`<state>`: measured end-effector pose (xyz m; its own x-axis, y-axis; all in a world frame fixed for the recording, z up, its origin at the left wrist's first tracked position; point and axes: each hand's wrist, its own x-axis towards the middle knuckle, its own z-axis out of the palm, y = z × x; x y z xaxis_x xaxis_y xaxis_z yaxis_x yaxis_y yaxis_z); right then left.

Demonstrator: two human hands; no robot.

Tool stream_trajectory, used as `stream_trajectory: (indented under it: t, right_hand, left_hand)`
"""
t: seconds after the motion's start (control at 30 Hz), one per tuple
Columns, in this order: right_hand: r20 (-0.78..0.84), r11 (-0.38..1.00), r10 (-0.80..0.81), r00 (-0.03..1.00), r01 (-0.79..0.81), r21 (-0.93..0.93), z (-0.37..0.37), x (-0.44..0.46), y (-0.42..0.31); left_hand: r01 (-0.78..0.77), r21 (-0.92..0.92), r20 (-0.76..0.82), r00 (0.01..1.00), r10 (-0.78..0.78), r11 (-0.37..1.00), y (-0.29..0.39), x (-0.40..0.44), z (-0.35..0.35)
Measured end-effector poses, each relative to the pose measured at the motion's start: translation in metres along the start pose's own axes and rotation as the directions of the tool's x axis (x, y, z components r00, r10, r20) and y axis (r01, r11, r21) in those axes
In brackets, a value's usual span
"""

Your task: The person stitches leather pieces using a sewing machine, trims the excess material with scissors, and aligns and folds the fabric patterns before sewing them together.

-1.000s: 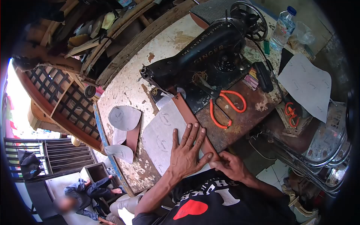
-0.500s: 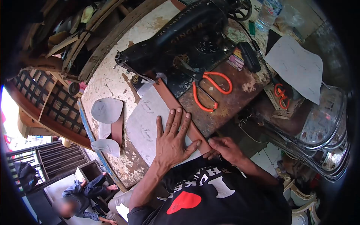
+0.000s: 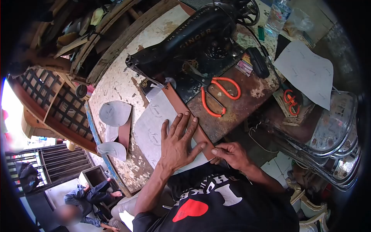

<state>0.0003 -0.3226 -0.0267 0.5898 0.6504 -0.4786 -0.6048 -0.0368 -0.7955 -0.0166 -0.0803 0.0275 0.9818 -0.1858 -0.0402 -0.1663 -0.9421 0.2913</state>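
Note:
A white printed sheet [image 3: 148,129] with a brown strip [image 3: 178,102] along its edge lies on the worn table, its far end under the needle side of the black sewing machine [image 3: 185,42]. My left hand [image 3: 178,145] rests flat on the sheet and strip, fingers spread. At the strip's near end, my right hand [image 3: 231,154] is closed, thumb and fingers pinching its corner. Orange-handled scissors [image 3: 220,96] lie on the machine's bed, just beyond my hands.
Cut white and brown pieces [image 3: 115,114] lie at the table's left. To the right are a larger white piece [image 3: 305,69], a second pair of orange-handled scissors [image 3: 290,101] and stacked metal-framed chairs [image 3: 332,131]. A water bottle [image 3: 277,19] stands behind. Another person [image 3: 87,203] sits at lower left.
The view has shifted slightly, so the machine and table sit a little further right and lower. My right hand's fingers have shifted slightly at the strip's end; my left hand stays flat.

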Motion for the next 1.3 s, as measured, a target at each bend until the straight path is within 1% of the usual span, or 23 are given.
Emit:
stream_trajectory:
  t: [0.03,0.1,0.13,0.23,0.37,0.4,0.43,0.47,0.53,0.6,0.63,0.7,0.73,0.8,0.9,0.93,0.97,1.03,1.07,1.1,1.17,1.2,1.3]
  right_hand:
    - [-0.001,1.000,0.000,1.000,0.000,0.001,-0.001,0.001,0.004]
    - [0.008,1.000,0.001,1.000,-0.001,0.000,-0.002,0.000,0.006]
    - [0.013,1.000,0.004,1.000,-0.004,0.003,-0.003,0.000,0.005]
    - [0.012,1.000,-0.010,1.000,0.010,-0.025,-0.003,-0.001,0.001]
    - [-0.016,0.976,0.011,1.000,-0.014,-0.218,-0.005,0.001,-0.021]
    - [-0.013,0.790,-0.223,0.975,0.173,-0.588,-0.004,0.000,-0.041]
    - [0.084,0.441,-0.434,0.897,0.293,-0.849,-0.003,-0.001,-0.058]
    - [0.090,0.373,-0.558,0.825,0.346,-0.861,0.002,0.007,-0.074]
    - [0.199,0.206,-0.695,0.691,0.457,-0.865,0.008,0.034,-0.103]
    - [0.371,-0.031,-0.666,0.647,0.473,-0.881,0.012,0.074,-0.124]
    - [0.410,-0.063,-0.648,0.643,0.491,-0.869,0.010,0.093,-0.134]
    - [0.626,-0.377,-0.501,0.598,0.500,-0.780,0.009,0.124,-0.141]
    - [0.644,-0.389,-0.487,0.589,0.515,-0.764,0.004,0.132,-0.133]
    - [0.689,-0.404,-0.268,0.673,0.571,-0.715,-0.012,0.146,-0.128]
    - [0.715,-0.395,-0.189,0.673,0.614,-0.683,-0.017,0.117,-0.130]
    - [0.727,-0.418,-0.140,0.672,0.626,-0.658,-0.019,0.106,-0.130]
    - [0.727,-0.424,-0.133,0.673,0.625,-0.656,-0.020,0.099,-0.129]
    - [0.740,-0.455,-0.121,0.661,0.626,-0.634,-0.017,0.088,-0.127]
    - [0.732,-0.486,-0.083,0.677,0.614,-0.623,-0.014,0.088,-0.130]
    - [0.733,-0.486,-0.088,0.674,0.614,-0.622,-0.012,0.087,-0.133]
    - [0.721,-0.429,-0.062,0.690,0.634,-0.643,-0.011,0.086,-0.136]
    - [0.721,-0.435,-0.069,0.689,0.630,-0.644,-0.010,0.086,-0.136]
    - [0.718,-0.418,-0.092,0.690,0.628,-0.657,-0.010,0.082,-0.133]
  left_hand:
    - [0.004,0.004,-0.006,1.000,-0.004,1.000,-0.005,0.004,0.001]
    - [0.043,-0.097,-0.114,0.992,-0.054,0.994,-0.013,0.012,0.007]
    - [0.056,-0.057,-0.136,0.989,-0.063,0.997,-0.013,0.016,0.007]
    - [0.047,0.010,-0.117,0.992,-0.046,0.999,-0.005,0.016,0.011]
    - [0.032,-0.095,-0.081,0.996,-0.039,0.995,0.018,-0.011,0.013]
    - [0.050,-0.076,-0.088,0.995,-0.056,0.996,0.023,-0.016,0.016]
    - [0.073,-0.073,-0.111,0.991,-0.081,0.995,0.024,-0.018,0.018]
    - [0.069,-0.082,-0.108,0.991,-0.078,0.994,0.027,-0.021,0.020]
    - [0.074,-0.097,-0.132,0.987,-0.087,0.993,0.031,-0.023,0.023]
    - [0.087,-0.120,-0.155,0.982,-0.105,0.989,0.033,-0.024,0.023]
    - [0.073,-0.113,-0.154,0.984,-0.090,0.991,0.031,-0.024,0.023]
    - [0.091,-0.124,-0.171,0.979,-0.112,0.988,0.032,-0.026,0.025]
    - [0.080,-0.118,-0.159,0.982,-0.098,0.990,0.033,-0.028,0.025]
    - [0.048,-0.120,-0.180,0.981,-0.070,0.992,0.028,-0.025,0.020]
    - [0.037,-0.208,-0.162,0.984,-0.072,0.977,0.024,-0.023,0.012]
    - [-0.051,-0.256,-0.327,0.944,-0.037,0.965,0.016,-0.017,0.007]
    - [-0.052,-0.261,-0.334,0.942,-0.040,0.964,0.007,-0.012,0.003]
    - [0.072,-0.423,-0.249,0.949,-0.193,0.903,-0.011,-0.002,0.001]
    - [0.056,-0.348,-0.384,0.902,-0.197,0.936,-0.019,0.008,0.003]
    - [0.126,-0.347,-0.299,0.924,-0.237,0.929,-0.027,0.015,-0.001]
    - [0.082,-0.081,-0.408,0.907,-0.108,0.993,-0.043,0.027,0.000]
    - [0.161,-0.087,-0.256,0.950,-0.179,0.983,-0.049,0.029,0.000]
    - [0.171,-0.028,-0.196,0.965,-0.173,0.985,-0.055,0.026,-0.001]
